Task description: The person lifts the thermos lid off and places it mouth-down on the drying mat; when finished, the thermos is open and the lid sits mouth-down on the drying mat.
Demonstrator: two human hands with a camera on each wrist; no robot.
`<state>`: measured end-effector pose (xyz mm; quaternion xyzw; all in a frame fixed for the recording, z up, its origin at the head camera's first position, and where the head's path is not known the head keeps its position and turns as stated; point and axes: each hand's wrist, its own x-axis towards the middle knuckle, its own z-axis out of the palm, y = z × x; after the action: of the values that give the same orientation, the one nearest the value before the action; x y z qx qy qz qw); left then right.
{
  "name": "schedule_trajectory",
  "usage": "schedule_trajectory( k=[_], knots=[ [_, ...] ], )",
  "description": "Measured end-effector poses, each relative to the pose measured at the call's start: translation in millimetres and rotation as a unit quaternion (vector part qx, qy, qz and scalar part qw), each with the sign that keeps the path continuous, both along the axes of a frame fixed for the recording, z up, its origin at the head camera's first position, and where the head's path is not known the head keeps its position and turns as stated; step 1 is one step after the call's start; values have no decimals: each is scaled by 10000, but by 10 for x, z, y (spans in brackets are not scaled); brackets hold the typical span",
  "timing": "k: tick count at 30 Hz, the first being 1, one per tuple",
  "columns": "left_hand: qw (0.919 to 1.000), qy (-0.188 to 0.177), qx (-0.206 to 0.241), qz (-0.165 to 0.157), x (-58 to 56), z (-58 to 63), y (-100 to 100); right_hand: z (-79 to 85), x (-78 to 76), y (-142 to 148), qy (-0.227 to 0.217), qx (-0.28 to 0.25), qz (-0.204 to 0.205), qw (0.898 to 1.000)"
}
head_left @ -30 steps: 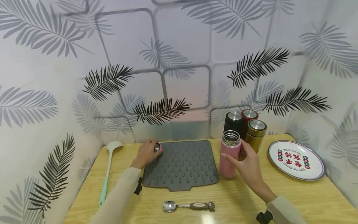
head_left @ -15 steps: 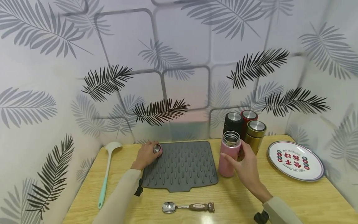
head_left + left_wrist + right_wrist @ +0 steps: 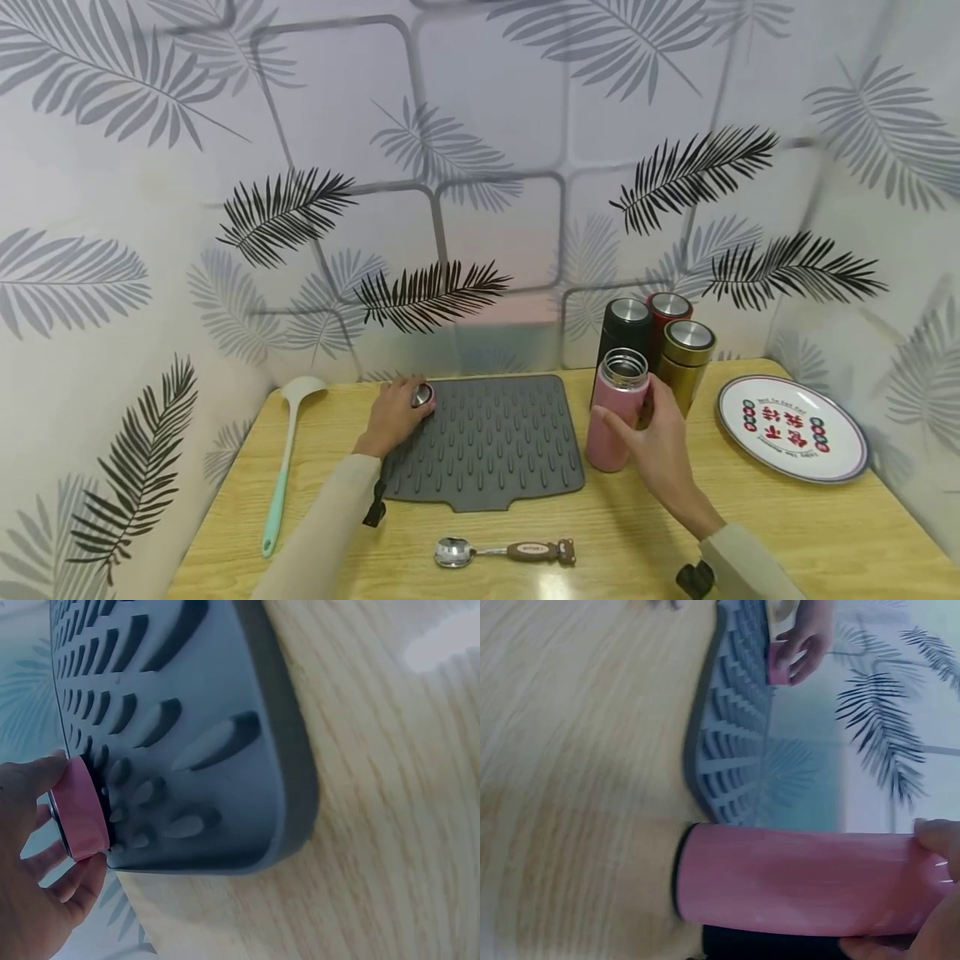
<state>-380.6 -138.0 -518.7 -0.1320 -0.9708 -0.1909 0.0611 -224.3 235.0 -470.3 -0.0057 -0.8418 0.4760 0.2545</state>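
Observation:
At the mat's far left corner, my left hand (image 3: 393, 414) holds a small pink lid with a silver top (image 3: 422, 395) between thumb and fingers. In the left wrist view the pink lid (image 3: 79, 810) sits right at the ridges of the grey mat (image 3: 225, 772). My right hand (image 3: 660, 446) grips a pink vacuum flask (image 3: 617, 417) around its upper part, just right of the mat. The flask's mouth is uncovered, showing its threaded steel neck, and its body tilts slightly. The right wrist view shows the pink flask (image 3: 795, 881) with its black-rimmed base close over the table.
Behind the flask stand a black flask (image 3: 626, 333), a red one (image 3: 670, 306) and a gold one (image 3: 686, 362), all lidded. An oval plate (image 3: 847, 454) lies at right, a ladle (image 3: 283, 475) at left. A spoon (image 3: 525, 552) lies in front of the mat.
The pink flask's base has shifted slightly left and its mouth slightly right, so it leans a little more. My left hand stays in place with the lid.

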Motion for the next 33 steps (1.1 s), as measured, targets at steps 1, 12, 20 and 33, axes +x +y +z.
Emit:
schedule_trajectory(
  k=[1, 12, 20, 33],
  knots=[
    [10000, 10, 1, -4, 0, -3, -2, 20, 4, 2, -98, 10, 28, 9999],
    [9985, 463, 246, -182, 84, 30, -48, 175, 11, 15, -766, 132, 232, 9967],
    [9952, 796, 348, -442, 193, 112, -44, 251, 184, 235, -383, 519, 420, 9970],
    [9743, 1781, 1121, -807, 430, 276, -5, 197, 109, 649, 1823, -226, -825, 9795]
  ],
)
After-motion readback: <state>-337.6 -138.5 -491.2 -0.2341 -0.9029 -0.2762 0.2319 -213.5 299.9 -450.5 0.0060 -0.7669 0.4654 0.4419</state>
